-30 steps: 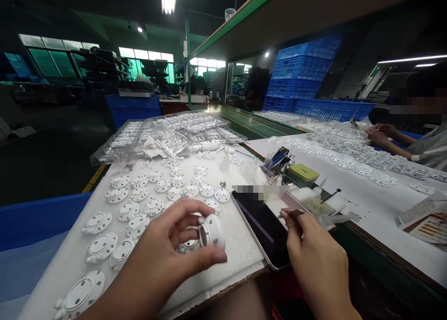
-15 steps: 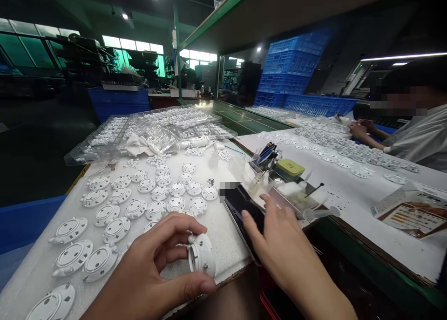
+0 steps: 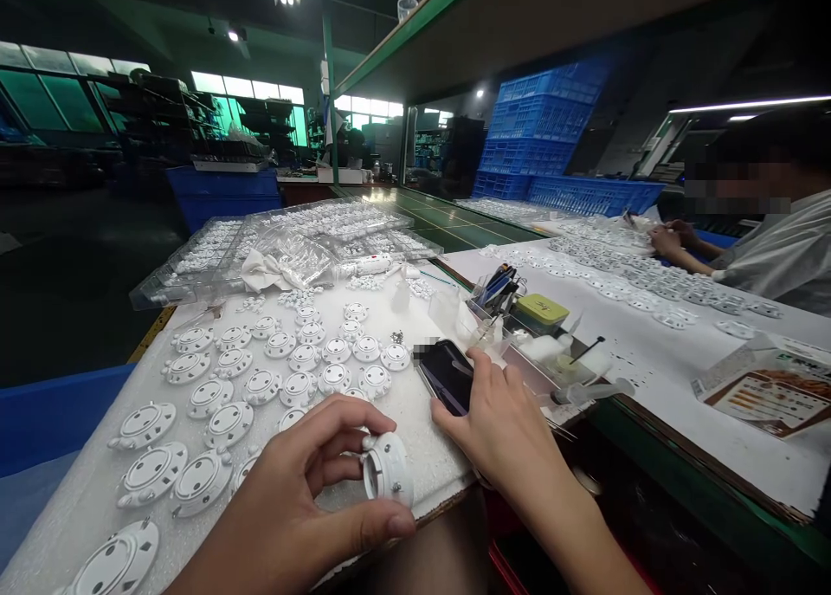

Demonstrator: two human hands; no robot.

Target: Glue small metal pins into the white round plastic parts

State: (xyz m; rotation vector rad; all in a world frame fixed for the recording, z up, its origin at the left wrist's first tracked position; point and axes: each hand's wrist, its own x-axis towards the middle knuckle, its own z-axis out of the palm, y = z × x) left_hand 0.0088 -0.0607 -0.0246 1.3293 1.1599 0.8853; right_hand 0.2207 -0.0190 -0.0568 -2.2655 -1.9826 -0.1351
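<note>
My left hand (image 3: 325, 482) pinches a white round plastic housing (image 3: 389, 474) between thumb and fingers, tilted on its side just above the table's front edge. Its open hollow side faces left, and small metal bits show on its rim. My right hand (image 3: 506, 422) grips the near part of a black smartphone (image 3: 447, 377), thumb at its left edge and fingers along its right. The phone lies on the white foam sheet (image 3: 428, 456), its near end hidden under my palm. Rows of similar white round housings (image 3: 211, 396) lie to the left of my hands.
Clear trays of small white parts (image 3: 201, 253) stand at the back left. Right of the phone are a tool holder (image 3: 499, 287), a yellow-green box (image 3: 541, 309) and a syringe (image 3: 594, 393). Across the table, a co-worker's hands (image 3: 668, 238) work near more white parts.
My right hand has shifted from hovering over the phone, fingers extended, to closing around its near part. My left hand still holds the housing. The view has shifted slightly.
</note>
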